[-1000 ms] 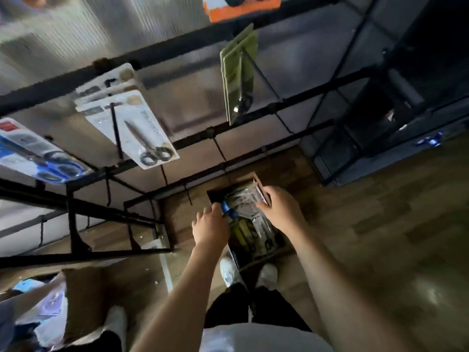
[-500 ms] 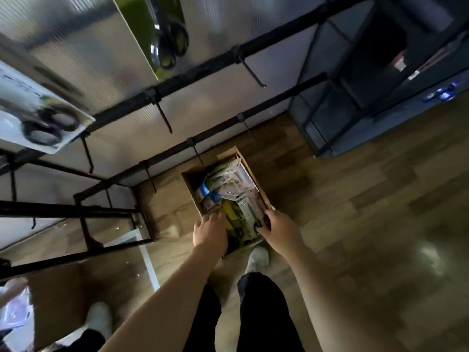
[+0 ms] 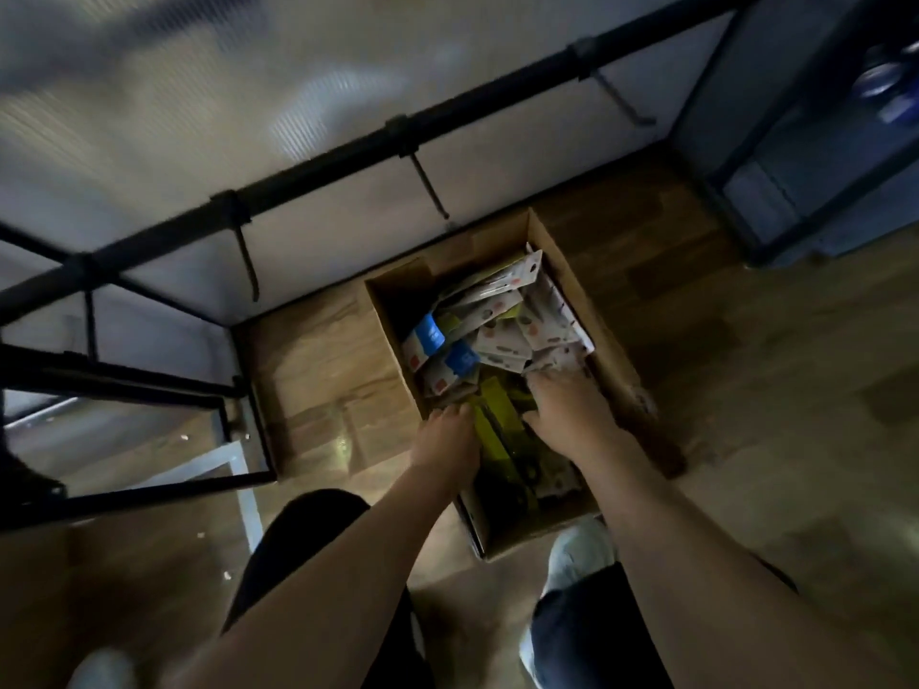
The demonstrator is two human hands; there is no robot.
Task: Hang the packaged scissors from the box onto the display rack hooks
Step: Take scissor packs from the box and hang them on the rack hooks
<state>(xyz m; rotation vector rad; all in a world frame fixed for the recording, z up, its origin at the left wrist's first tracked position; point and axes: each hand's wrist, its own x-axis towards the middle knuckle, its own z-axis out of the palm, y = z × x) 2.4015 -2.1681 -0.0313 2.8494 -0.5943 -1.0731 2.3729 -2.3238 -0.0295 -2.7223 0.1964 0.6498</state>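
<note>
From the head view, an open cardboard box (image 3: 502, 251) stands on the wood floor (image 3: 746, 390), its tall walls close on the outer side of each hand, under the black display rack rail (image 3: 348, 161) and its bare hooks (image 3: 430, 191). Both hands are down inside the near half of the box: the left hand (image 3: 445, 440) and right hand (image 3: 572, 410) flank a yellow scissors package (image 3: 497, 415), fingers curled into the pile, though whether either grips it I cannot tell. The white and blue scissors packages (image 3: 497, 330) lie just beyond the fingertips.

I cannot see fingertips of either hand (image 3: 444, 442) (image 3: 572, 410), buried among packs (image 3: 502, 335) in box (image 3: 393, 310). Rack (image 3: 318, 164) motion-blurred, top cut off.
</note>
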